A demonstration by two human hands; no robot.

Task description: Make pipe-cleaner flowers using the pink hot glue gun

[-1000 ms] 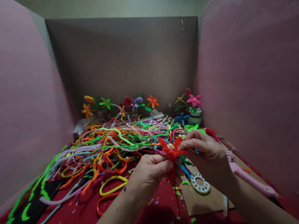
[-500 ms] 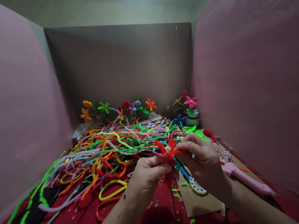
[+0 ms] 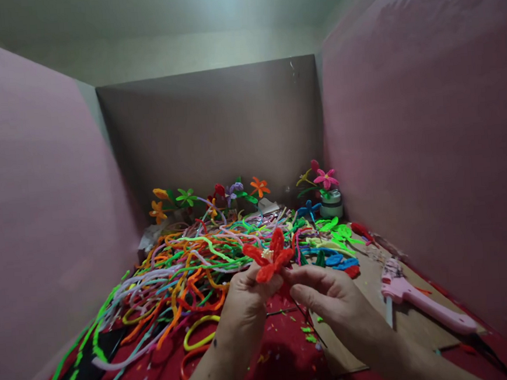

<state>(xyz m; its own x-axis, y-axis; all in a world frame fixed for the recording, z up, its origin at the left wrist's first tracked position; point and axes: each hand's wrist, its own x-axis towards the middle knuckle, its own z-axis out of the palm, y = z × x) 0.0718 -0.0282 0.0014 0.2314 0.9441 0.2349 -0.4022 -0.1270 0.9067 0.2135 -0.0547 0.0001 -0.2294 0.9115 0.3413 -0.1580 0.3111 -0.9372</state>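
Observation:
A red pipe-cleaner flower (image 3: 268,258) with spread petals and a pale yellow centre is held up in front of me. My left hand (image 3: 249,301) pinches it from below and from the left, thumb pressed under the petals. On the other side, my right hand (image 3: 327,295) has its index finger and thumb at the lower right of the flower, closed near its base. The exact contact there is partly hidden behind the fingers. Behind the flower spreads a large heap of coloured pipe cleaners (image 3: 205,246).
A pink hot glue gun (image 3: 429,308) lies on cardboard (image 3: 371,298) at the right. Yellow-handled scissors (image 3: 198,333) are left of my hands. Finished flowers (image 3: 259,186) stand at the back, a pink one (image 3: 325,178) beside a jar (image 3: 331,205). Pink panels (image 3: 29,190) enclose both sides.
The flower has turned so its face and spread petals show more. My right hand has lowered from a petal's tip to the flower's underside. The view has tilted up slightly.

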